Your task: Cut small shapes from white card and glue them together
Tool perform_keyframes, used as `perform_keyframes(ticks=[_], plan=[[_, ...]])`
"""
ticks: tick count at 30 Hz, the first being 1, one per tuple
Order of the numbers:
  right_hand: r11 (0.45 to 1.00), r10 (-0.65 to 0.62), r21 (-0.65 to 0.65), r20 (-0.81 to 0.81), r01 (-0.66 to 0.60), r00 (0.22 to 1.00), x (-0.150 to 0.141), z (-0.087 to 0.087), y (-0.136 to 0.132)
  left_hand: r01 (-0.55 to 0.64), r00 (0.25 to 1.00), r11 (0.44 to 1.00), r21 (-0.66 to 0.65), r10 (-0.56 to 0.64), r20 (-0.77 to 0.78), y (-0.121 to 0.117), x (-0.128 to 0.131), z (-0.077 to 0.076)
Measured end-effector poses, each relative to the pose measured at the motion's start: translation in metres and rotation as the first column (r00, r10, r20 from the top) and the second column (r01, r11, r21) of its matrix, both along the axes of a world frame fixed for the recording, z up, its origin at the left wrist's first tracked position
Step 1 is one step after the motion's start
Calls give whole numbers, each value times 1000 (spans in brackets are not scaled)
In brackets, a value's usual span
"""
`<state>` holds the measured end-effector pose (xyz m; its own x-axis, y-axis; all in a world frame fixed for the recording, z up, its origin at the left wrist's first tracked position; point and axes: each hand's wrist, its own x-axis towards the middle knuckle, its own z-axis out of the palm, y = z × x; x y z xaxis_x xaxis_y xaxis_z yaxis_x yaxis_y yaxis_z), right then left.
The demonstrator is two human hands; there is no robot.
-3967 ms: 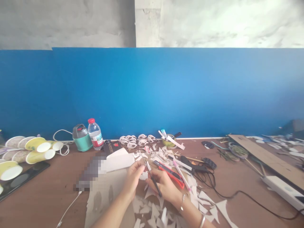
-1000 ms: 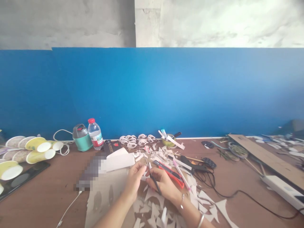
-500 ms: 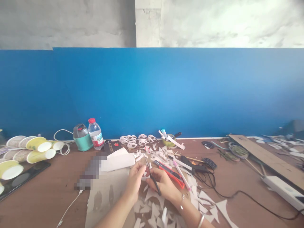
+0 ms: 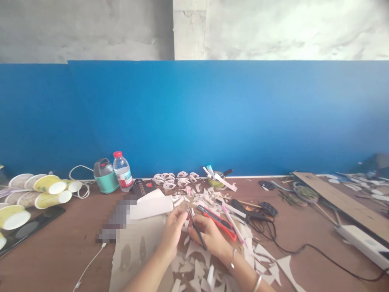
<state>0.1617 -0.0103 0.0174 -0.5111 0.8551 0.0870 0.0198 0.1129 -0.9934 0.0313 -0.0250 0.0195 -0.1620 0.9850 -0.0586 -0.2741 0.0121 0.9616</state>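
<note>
My right hand (image 4: 209, 233) is closed around a pair of scissors (image 4: 198, 233) with dark handles, their blades pointing up and left toward my other hand. My left hand (image 4: 176, 227) is pinched at the blade tips; whatever is between its fingers is too small to make out. Beneath both hands lie many pale cardboard scraps (image 4: 197, 269). Just right of the scissors rest a red utility knife (image 4: 226, 230) and a pink-and-white pen (image 4: 233, 225). A grey cardboard sheet (image 4: 136, 247) lies to the left of my left forearm.
Several white cut-out shapes (image 4: 169, 185) stand by the blue partition (image 4: 194, 121). A water bottle (image 4: 123, 174) and a teal container (image 4: 106, 180) are at back left, near paper cups (image 4: 48, 186). At right are a black cable (image 4: 304, 247) and a white power strip (image 4: 361, 245).
</note>
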Motion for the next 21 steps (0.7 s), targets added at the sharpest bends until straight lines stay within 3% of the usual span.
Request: perform_keyframes(ticks=[21], plan=[[1000, 8, 2, 46, -8, 999, 1, 6, 0, 11, 996, 997, 74, -4, -92, 3, -7, 2]])
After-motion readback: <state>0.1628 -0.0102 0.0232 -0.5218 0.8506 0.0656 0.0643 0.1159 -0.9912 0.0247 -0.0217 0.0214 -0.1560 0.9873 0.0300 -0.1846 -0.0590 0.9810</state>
